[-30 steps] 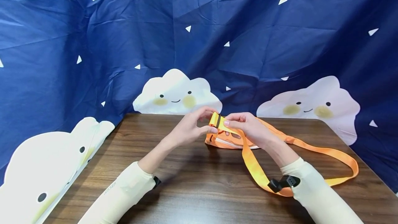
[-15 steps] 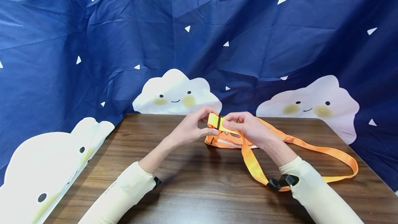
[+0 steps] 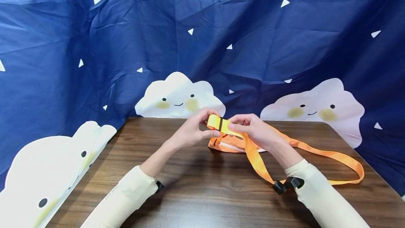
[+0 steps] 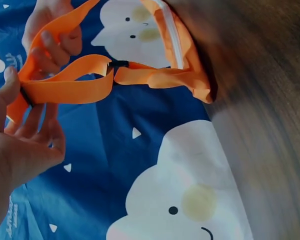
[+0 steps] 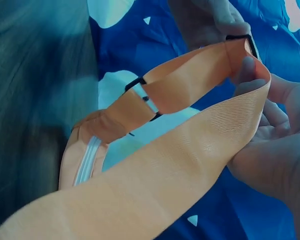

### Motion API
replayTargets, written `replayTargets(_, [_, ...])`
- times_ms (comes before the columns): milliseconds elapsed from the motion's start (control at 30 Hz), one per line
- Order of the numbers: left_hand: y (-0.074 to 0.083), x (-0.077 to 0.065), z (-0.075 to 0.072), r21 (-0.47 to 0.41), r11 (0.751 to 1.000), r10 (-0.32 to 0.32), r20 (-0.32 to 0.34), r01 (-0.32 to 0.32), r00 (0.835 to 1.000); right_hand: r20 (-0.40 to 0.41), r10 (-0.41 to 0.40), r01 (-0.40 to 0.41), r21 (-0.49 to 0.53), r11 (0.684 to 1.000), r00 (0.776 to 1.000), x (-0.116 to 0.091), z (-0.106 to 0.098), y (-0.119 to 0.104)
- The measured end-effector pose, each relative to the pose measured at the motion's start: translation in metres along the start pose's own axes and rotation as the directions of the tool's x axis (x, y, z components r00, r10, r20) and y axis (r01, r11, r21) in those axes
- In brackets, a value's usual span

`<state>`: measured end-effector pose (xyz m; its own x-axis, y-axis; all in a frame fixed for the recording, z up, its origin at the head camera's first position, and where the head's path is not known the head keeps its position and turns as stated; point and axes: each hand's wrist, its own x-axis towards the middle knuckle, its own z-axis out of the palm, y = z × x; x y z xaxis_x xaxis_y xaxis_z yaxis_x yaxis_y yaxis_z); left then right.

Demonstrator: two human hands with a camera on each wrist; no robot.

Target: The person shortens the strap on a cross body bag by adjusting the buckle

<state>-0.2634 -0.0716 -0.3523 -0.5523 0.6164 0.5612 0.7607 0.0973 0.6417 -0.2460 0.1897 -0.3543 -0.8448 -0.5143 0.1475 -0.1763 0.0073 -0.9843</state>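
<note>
An orange waist bag [image 3: 232,145] with a white zipper lies near the table's far edge, behind both hands. Its orange strap [image 3: 257,161] is raised at one end and threaded through a black slide buckle [image 3: 221,124]. My left hand [image 3: 194,129] pinches that buckle between thumb and fingertips, as the left wrist view shows. Just right of the buckle, my right hand [image 3: 254,131] pinches the strap between thumb and fingers. Beyond the buckle the strap forms a loop, which runs through a second black ring [image 4: 118,64] at the bag's end.
The brown wooden table [image 3: 190,193] is under both forearms. The strap's remaining length [image 3: 345,157] curves over the table's right side and passes behind the right wrist. A blue cloth [image 3: 202,45] with white clouds hangs behind and at the left.
The strap loop left of the slide buckle has grown a little and shifted left. The hanging strap below my right hand has drawn upward and straightened. Both hands have barely moved.
</note>
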Motion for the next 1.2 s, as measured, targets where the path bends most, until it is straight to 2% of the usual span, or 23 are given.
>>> replayTargets(133, [0.000,-0.001,0.003,0.018,1.000,-0.022,0.008,0.022,1.000,-0.001,-0.018,0.018,-0.013,1.000,1.000,0.000,0.003,0.000])
replayTargets(300, [0.004,-0.001,0.000,0.051,0.998,-0.039,-0.004,0.039,0.999,-0.021,0.021,-0.021,-0.023,1.000,1.000,-0.002,-0.003,-0.001])
replayTargets(567, [0.004,-0.001,-0.002,0.041,0.999,-0.026,-0.022,0.027,0.999,-0.009,-0.003,0.002,-0.027,1.000,1.000,-0.001,-0.009,0.001])
replayTargets(733, [0.001,-0.001,0.005,0.021,0.999,-0.029,0.018,0.028,0.999,0.009,-0.012,0.013,-0.025,1.000,1.000,0.000,-0.003,0.000])
replayTargets(900, [0.000,-0.002,0.010,0.058,0.998,-0.030,0.049,0.027,0.998,-0.009,0.048,-0.049,-0.123,0.991,0.999,-0.002,0.002,-0.005])
replayTargets(1067, [0.000,-0.003,0.014,0.082,0.997,0.007,0.073,-0.013,0.997,-0.019,0.123,-0.123,-0.272,0.954,0.992,-0.004,0.007,-0.010])
replayTargets(1200, [0.001,-0.003,0.014,0.115,0.993,0.009,0.068,-0.017,0.998,-0.006,0.129,-0.126,-0.250,0.960,0.992,-0.005,0.011,-0.010])
